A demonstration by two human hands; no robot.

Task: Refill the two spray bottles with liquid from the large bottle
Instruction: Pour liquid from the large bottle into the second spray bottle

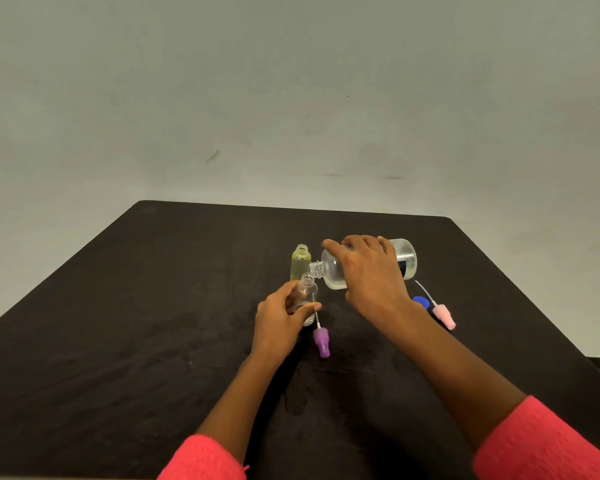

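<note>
Pink sleeves (205,459) lead to the hands: the left hand (281,317) curls round the clear bottle (308,289), steadying it upright on the table (118,323). The right hand (371,275) grips the big bottle (333,271) from above, tipped almost flat so its mouth meets the clear one's neck. Behind stands the green bottle (300,263), open (full or not, I cannot tell); the purple head (322,342), pink head (444,315) and blue cap (420,301) lie aside, leaving necks free.

The left sleeve (201,459) and right sleeve (548,441) are fuzzy coral-pink knit, forearms bare.
</note>
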